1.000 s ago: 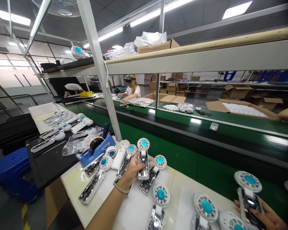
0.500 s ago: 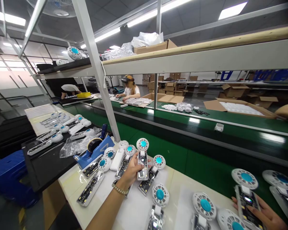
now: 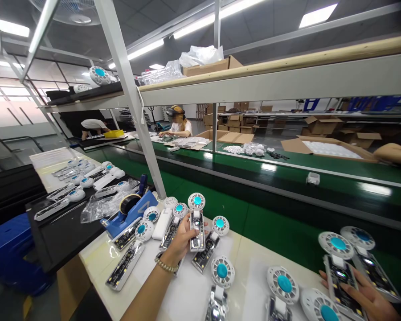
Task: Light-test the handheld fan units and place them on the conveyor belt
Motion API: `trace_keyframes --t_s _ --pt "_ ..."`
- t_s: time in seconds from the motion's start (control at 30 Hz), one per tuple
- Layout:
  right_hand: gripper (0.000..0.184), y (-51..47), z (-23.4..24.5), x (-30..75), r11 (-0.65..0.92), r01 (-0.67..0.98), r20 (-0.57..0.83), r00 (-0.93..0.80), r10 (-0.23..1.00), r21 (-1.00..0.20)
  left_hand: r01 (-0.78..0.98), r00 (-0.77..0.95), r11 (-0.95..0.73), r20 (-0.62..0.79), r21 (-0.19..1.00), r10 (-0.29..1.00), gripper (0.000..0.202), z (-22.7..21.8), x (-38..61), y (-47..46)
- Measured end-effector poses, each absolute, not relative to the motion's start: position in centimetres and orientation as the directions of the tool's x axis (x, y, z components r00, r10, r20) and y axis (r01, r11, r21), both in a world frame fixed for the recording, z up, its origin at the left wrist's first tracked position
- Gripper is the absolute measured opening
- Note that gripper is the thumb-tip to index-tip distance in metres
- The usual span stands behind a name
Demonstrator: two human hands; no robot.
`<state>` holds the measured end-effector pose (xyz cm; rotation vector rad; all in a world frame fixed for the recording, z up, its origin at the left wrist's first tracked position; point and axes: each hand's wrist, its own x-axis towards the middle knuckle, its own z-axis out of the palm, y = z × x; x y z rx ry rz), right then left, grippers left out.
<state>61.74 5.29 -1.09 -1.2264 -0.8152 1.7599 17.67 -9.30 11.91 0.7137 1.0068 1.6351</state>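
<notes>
My left hand [image 3: 181, 236], with a beaded bracelet at the wrist, grips a handheld fan-like device [image 3: 197, 232]. It has a round white slotted head, a teal centre and a clear handle showing a circuit board. The thumb presses on the handle's front. At lower right, my right hand [image 3: 367, 292] is closed around a similar device [image 3: 341, 278] with a small lit spot. Just beside it is another lit device [image 3: 376, 269]; whether the hand touches that one I cannot tell. More of these devices [image 3: 223, 272] lie on the white worktop [image 3: 250, 249] between my hands.
A blue tape dispenser [image 3: 130, 214] stands at the worktop's left, near a slanted metal post [image 3: 133, 102]. Beyond runs a green conveyor [image 3: 270, 223] carrying a small white part [image 3: 313, 179]. Co-workers sit across it. A shelf [image 3: 270, 84] spans overhead.
At far right, the second lit device has come left, close beside the one in my right hand. The small white part on the conveyor has shifted right. My left hand keeps its hold.
</notes>
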Motion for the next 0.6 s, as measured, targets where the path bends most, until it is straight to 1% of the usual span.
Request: trace_keyframes --t_s 0.17,0.23,0.3,0.4,0.47,0.53,0.57,0.6 --pt "0.094 5.3 -1.0 61.7 -0.449 -0.237 -0.409 -0.198 0.891 -0.862 -0.449 -0.284 -0.119 -0.016 0.886 0.959 0.063 11.8 17.7 -9.3" --pt "0.095 4.9 -0.4 61.2 -0.434 -0.241 -0.395 -0.194 0.898 -0.868 -0.451 -0.286 -0.102 -0.035 0.887 0.958 0.063 11.7 17.6 -9.3" --pt "0.093 4.3 0.5 60.7 -0.397 -0.246 -0.364 -0.169 0.916 -0.884 -0.457 -0.298 -0.095 -0.051 0.884 0.953 0.062 11.7 17.5 -9.2" --pt "0.091 3.4 2.8 60.0 -0.337 -0.245 -0.312 -0.134 0.940 -0.909 -0.495 -0.333 -0.150 -0.027 0.856 0.943 0.062 11.7 17.2 -9.1" --pt "0.084 2.9 4.8 60.0 -0.325 -0.248 -0.313 -0.088 0.946 -0.913 -0.533 -0.355 -0.175 -0.031 0.828 0.934 0.055 11.9 16.8 -9.0" --pt "0.071 2.5 7.1 60.0 -0.331 -0.253 -0.335 -0.026 0.942 -0.909 -0.553 -0.334 -0.126 -0.081 0.824 0.939 0.044 12.2 16.4 -9.0" --pt "0.066 2.2 8.2 59.9 -0.316 -0.244 -0.325 -0.003 0.946 -0.917 -0.551 -0.302 -0.078 -0.112 0.831 0.947 0.045 12.5 16.3 -9.0" --pt "0.066 1.9 9.3 59.7 -0.288 -0.228 -0.298 0.009 0.955 -0.930 -0.536 -0.261 -0.022 -0.141 0.844 0.955 0.050 12.8 16.4 -9.1"
